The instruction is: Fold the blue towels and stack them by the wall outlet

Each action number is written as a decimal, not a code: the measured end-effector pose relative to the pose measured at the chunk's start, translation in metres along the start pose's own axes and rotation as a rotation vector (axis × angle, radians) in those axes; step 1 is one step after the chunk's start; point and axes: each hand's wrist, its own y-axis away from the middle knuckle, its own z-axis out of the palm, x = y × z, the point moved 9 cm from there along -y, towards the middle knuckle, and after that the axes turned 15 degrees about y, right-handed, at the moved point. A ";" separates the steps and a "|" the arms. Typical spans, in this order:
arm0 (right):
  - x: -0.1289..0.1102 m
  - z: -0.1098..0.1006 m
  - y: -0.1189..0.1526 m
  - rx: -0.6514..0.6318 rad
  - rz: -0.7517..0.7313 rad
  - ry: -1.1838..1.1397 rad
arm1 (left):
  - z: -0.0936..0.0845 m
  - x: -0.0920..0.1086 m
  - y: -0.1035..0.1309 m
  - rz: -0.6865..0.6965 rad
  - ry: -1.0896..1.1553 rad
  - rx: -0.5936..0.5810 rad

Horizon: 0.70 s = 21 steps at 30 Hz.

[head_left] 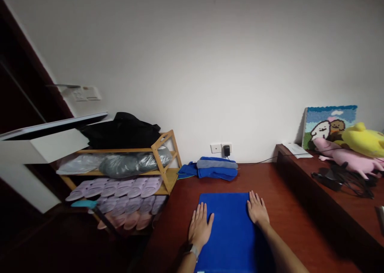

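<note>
A blue towel [229,229] lies spread flat on the reddish-brown wooden table [288,213]. On its left edge my left hand [200,225] rests palm down, fingers stretched out and the thumb apart; a watch is on that wrist. My right hand [257,209] lies flat over the towel's upper right edge, with its fingers pointing away from me. Neither hand grips anything. Beyond the towel, near the wall, sits a loose pile of blue and grey cloths [216,169].
A wooden rack [168,161] at left holds several pale slippers [132,187], plastic-wrapped items and a black bag [123,131]. On the raised surface at right are pink [345,155] and yellow plush toys [364,139], cables [348,179] and a dog picture [330,123]. A plug [227,150] sits in the wall.
</note>
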 end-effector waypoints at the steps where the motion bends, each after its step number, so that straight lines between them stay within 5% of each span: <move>1: -0.001 -0.002 0.001 -0.003 -0.009 0.000 | -0.001 0.001 0.000 -0.001 0.002 -0.006; 6: -0.001 -0.008 0.016 -0.002 -0.038 -0.072 | -0.003 -0.001 -0.002 0.006 -0.006 0.017; 14: 0.008 0.010 0.068 -0.007 -0.037 -0.057 | 0.002 -0.001 -0.006 0.003 -0.017 0.025; 21: 0.004 -0.003 0.078 0.035 -0.070 -0.062 | 0.000 0.002 -0.006 -0.009 -0.051 -0.011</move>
